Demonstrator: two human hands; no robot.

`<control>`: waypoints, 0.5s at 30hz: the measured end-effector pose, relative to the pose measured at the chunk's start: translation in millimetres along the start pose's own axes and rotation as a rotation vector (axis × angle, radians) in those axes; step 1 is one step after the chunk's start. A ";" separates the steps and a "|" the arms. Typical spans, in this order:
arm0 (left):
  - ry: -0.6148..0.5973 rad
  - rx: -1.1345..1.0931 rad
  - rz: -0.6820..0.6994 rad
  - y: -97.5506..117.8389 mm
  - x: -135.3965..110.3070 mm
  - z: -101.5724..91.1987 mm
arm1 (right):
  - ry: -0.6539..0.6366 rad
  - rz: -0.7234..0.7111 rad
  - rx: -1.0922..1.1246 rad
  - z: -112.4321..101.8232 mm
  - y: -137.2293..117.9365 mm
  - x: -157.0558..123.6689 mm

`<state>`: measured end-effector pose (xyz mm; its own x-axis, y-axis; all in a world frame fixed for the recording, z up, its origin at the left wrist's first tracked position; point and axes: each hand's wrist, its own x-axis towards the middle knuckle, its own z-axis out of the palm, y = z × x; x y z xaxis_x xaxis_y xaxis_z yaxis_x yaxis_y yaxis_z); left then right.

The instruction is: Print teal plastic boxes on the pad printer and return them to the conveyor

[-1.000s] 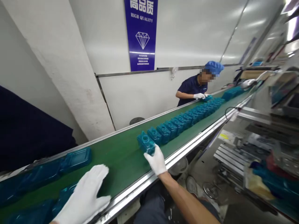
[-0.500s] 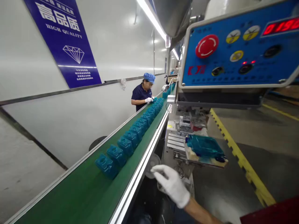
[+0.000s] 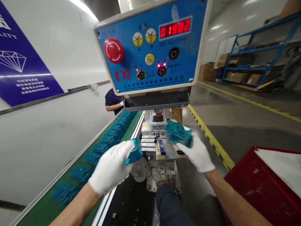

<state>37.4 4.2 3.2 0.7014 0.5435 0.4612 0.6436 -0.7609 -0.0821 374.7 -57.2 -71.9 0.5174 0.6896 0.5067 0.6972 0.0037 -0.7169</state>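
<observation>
Out on the factory floor (image 3: 235,110), under the blue control panel (image 3: 145,47) of a pad printer (image 3: 156,121), you are gripping a teal plastic moulding (image 3: 178,134) in your right gloved hand (image 3: 196,153) and a second moulding (image 3: 134,153) in your left gloved hand (image 3: 110,168), both off the green conveyor belt (image 3: 44,208).

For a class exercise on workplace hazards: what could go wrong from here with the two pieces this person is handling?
The teal plastic piece in the left hand seems held by one end near the conveyor rail, so it could slip and fall. The teal plastic tray in the right hand is close above the printing machine's jig, so a fumble might knock or misplace it.
</observation>
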 end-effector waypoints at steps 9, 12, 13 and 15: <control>-0.233 -0.152 0.344 96.7 135.3 92.6 | 0.241 0.349 0.132 -68.8 21.0 -37.9; -0.191 -0.262 0.358 93.5 123.5 105.8 | 0.236 0.375 0.204 -66.4 31.4 -39.9; -0.161 -0.292 0.321 90.2 120.1 109.9 | 0.228 0.378 0.223 -66.5 36.5 -41.3; -0.115 -0.314 0.193 84.5 120.4 118.3 | 0.215 0.326 0.221 -70.3 50.0 -46.7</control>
<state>212.5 47.2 -52.7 0.8417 0.4021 0.3603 0.3837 -0.9150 0.1247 420.3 -140.2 -97.7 0.8003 0.5139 0.3088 0.3701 -0.0183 -0.9288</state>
